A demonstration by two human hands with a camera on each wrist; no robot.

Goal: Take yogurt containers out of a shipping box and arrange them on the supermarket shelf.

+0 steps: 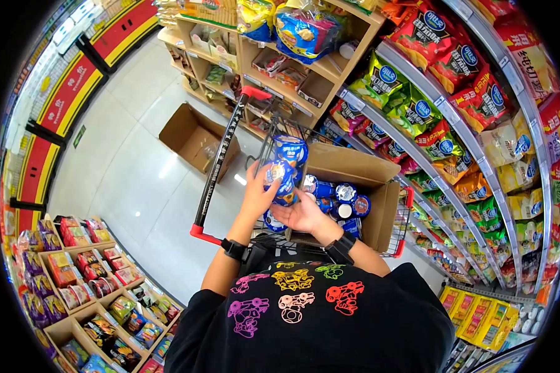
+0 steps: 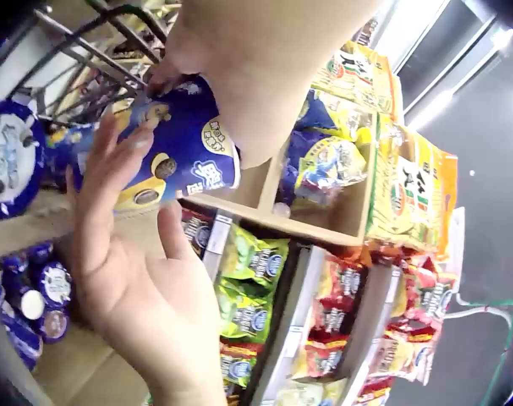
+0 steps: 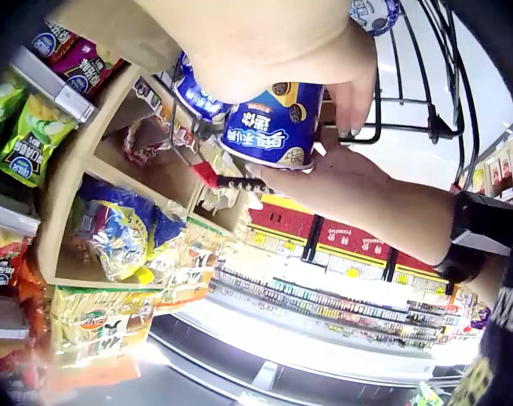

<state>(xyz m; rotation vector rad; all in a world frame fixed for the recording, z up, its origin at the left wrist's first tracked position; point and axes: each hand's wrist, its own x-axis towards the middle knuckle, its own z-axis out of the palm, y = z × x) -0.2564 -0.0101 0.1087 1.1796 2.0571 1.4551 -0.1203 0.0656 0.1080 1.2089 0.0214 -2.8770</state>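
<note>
A blue printed snack cup (image 1: 282,176) (image 2: 178,161) (image 3: 269,134) is gripped by my left hand (image 1: 257,193) (image 2: 239,85) (image 3: 345,176), thumb and fingers around its side. My right hand (image 1: 305,214) (image 2: 146,292) (image 3: 256,51) lies at the cup's lower part with the palm turned up and fingers extended past its side; whether it bears any weight I cannot tell. Another blue cup (image 1: 290,149) is just beyond the held one. Several more blue cups (image 1: 345,193) lie in an open cardboard box (image 1: 382,205) right of my hands.
The box sits in a wire cart with a black-and-red handle (image 1: 214,168). An empty-looking cardboard box (image 1: 190,133) stands on the tiled floor. Wooden shelves (image 1: 330,68) are ahead, racks of chip bags (image 1: 442,146) curve along the right, and snack bins (image 1: 93,273) stand at lower left.
</note>
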